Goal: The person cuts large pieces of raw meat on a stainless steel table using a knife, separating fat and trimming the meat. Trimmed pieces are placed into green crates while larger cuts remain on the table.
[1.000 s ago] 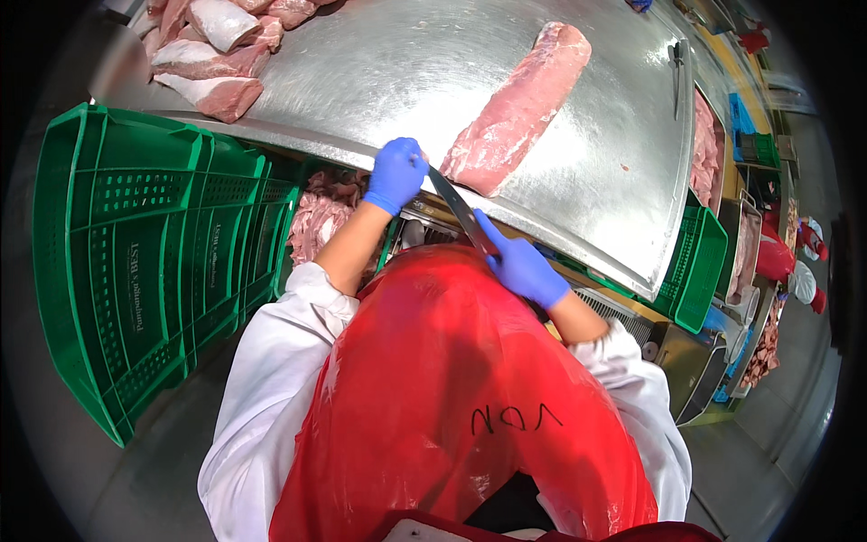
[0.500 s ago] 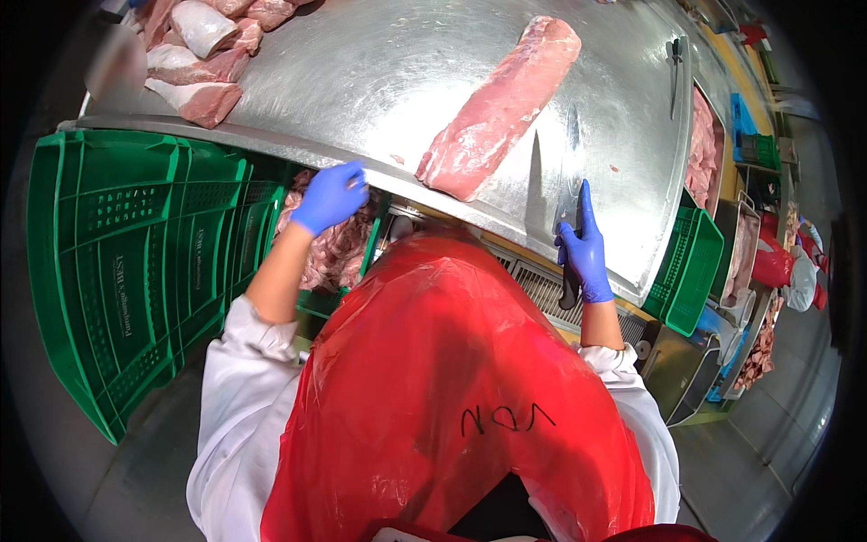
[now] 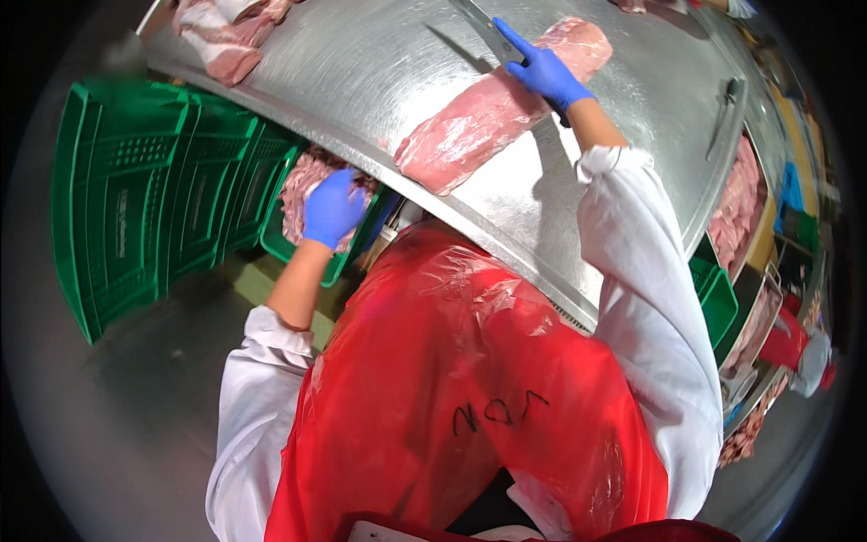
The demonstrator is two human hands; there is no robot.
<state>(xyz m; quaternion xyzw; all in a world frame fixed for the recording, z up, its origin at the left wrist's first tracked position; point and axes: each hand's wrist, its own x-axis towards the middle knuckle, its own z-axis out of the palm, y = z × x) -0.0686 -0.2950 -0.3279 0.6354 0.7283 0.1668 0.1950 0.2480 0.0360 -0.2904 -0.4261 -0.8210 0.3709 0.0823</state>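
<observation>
My gloved right hand (image 3: 551, 77) grips a long knife (image 3: 479, 23) by its handle, index finger stretched along the blade, over the upper half of a long pink piece of raw meat (image 3: 461, 140), which lies diagonally on the steel table (image 3: 361, 72). My gloved left hand (image 3: 332, 206) hangs below the table's front edge, over a green bin (image 3: 325, 275) of pale meat trimmings (image 3: 298, 194). Its fingers are curled toward some darker scraps; whether they hold anything is hidden.
Tall green crates (image 3: 117, 199) stand at the left. Meat pieces (image 3: 226, 41) lie at the table's back left, a second knife (image 3: 727, 117) near its right edge. Meat trays (image 3: 736, 199) and a green crate (image 3: 709, 298) line the right, with another person in red (image 3: 786, 339) beyond.
My right hand has moved up with the knife, from the table's front edge to over the long meat. My left hand has shifted over the trimmings bin. The view has turned.
</observation>
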